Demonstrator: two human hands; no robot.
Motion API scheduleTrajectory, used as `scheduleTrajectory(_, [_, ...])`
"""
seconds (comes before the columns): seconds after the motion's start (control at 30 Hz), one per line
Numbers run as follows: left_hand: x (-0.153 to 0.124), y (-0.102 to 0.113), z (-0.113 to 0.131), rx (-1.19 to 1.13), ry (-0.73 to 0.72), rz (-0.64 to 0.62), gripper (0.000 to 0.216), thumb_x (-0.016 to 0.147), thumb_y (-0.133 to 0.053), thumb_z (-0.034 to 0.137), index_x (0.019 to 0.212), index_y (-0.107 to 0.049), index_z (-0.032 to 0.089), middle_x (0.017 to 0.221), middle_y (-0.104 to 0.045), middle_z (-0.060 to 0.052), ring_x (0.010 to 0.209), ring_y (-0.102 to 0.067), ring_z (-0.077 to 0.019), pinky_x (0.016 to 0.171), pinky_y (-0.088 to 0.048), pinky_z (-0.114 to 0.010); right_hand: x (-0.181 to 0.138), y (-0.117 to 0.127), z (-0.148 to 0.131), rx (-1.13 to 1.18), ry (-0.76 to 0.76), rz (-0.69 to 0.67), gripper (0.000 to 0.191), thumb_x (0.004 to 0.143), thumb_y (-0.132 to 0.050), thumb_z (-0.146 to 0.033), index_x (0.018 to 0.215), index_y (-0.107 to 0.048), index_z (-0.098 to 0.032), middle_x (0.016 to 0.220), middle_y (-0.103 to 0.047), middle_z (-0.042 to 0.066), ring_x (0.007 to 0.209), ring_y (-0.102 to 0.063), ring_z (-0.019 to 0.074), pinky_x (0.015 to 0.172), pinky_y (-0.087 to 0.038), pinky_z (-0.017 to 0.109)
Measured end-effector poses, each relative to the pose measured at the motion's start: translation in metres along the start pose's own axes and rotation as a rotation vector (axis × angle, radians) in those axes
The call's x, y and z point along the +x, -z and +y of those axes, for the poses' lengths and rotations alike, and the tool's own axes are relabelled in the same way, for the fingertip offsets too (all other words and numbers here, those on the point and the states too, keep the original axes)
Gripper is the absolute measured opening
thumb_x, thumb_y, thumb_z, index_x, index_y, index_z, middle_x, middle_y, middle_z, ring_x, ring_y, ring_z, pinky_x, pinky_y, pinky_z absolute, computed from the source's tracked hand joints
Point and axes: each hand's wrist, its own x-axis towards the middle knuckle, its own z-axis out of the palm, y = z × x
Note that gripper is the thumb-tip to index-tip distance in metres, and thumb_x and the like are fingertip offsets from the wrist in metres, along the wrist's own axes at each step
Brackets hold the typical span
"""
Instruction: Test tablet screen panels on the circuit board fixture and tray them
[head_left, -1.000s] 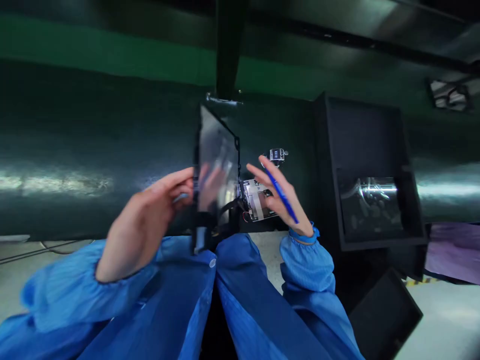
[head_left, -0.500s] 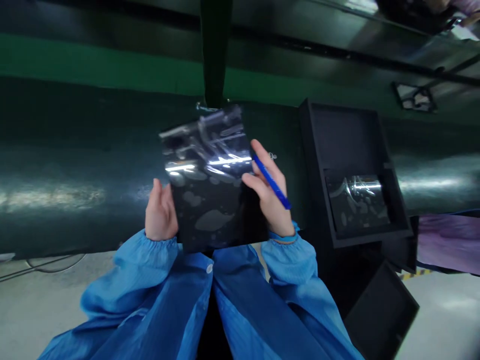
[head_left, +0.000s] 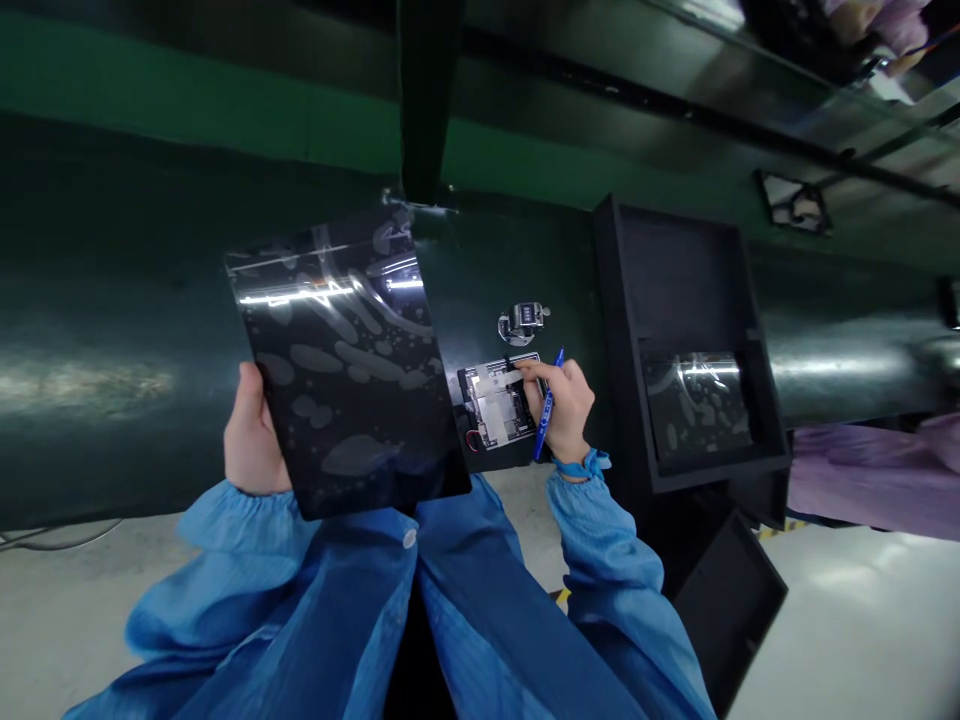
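My left hand [head_left: 253,440] is closed on the left edge of a large glossy black panel [head_left: 352,400]. Bubbles and streaks show under the clear film on its face, and it hangs tilted above the bench. A blue pen [head_left: 547,405] is tucked in my right hand [head_left: 562,405], whose fingers reach to a small open electronic unit [head_left: 496,405]. Silvery tape and circuit boards show on the unit; the panel overlaps its left side. Just beyond stands a metal tally counter [head_left: 525,318].
To the right, a black open box [head_left: 652,440] holds another film-covered black panel [head_left: 697,405]. A dark tray [head_left: 731,610] leans below it. A dark green post [head_left: 427,100] rises at the bench's back. A person's purple sleeve [head_left: 870,480] is at far right.
My right hand has left the panel's right edge and moved down to the electronic unit. The panel has shifted left in my left hand, uncovering the unit and the counter.
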Motion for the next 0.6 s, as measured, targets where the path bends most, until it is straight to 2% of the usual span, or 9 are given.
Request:
scheduleTrajectory(0.13, [-0.002,0.0,-0.001,-0.001,-0.01,0.036,0.039,0.094,-0.061,0.048,0.11,-0.073,0.015,0.108,-0.078,-0.004,0.129,-0.058,-0.0298,0.111,-0.049,-0.043,-0.001,-0.003,-0.003,-0.013,-0.019,-0.054,0.018,0.096,-0.054,-0.021,0.083,-0.065,-0.026,0.1,-0.078,0.0,0.067,-0.054,0.0167,0.061,-0.047,0.031])
scheduleTrajectory(0.37, [0.001,0.004,-0.002,0.004,0.057,-0.078,0.042,0.091,-0.061,0.054,0.113,-0.073,0.019,0.113,-0.077,-0.003,0.128,-0.059,-0.0311,0.107,-0.053,-0.043,-0.002,-0.003,0.001,-0.041,0.007,-0.103,0.023,0.096,-0.051,-0.018,0.079,-0.064,-0.026,0.101,-0.077,0.0,0.067,-0.056,0.0155,0.06,-0.047,0.03])
scheduleTrajectory(0.43, [0.002,0.005,-0.003,0.003,0.065,-0.098,0.039,0.092,-0.061,0.052,0.111,-0.073,0.021,0.113,-0.077,-0.002,0.127,-0.059,-0.031,0.106,-0.054,-0.043,-0.001,-0.002,-0.002,-0.039,0.017,-0.052,0.018,0.095,-0.054,-0.018,0.086,-0.066,-0.026,0.099,-0.078,0.001,0.067,-0.058,0.0164,0.061,-0.048,0.031])
scheduleTrajectory(0.53, [0.003,0.007,-0.007,0.022,0.064,-0.117,0.04,0.091,-0.06,0.054,0.111,-0.073,0.021,0.109,-0.077,-0.002,0.125,-0.061,-0.0318,0.103,-0.056,-0.045,0.005,0.0,-0.025,0.069,-0.07,0.15,0.012,0.095,-0.056,-0.018,0.093,-0.065,-0.026,0.096,-0.078,0.002,0.071,-0.063,0.018,0.065,-0.052,0.033])
scheduleTrajectory(0.6, [0.002,0.008,-0.01,0.047,0.072,-0.141,0.042,0.091,-0.058,0.055,0.111,-0.072,0.021,0.107,-0.078,-0.003,0.124,-0.062,-0.0322,0.101,-0.057,-0.047,0.01,0.003,-0.051,0.257,-0.181,0.159,0.014,0.095,-0.059,-0.022,0.107,-0.063,-0.026,0.109,-0.076,0.004,0.088,-0.07,0.0206,0.079,-0.057,0.037])
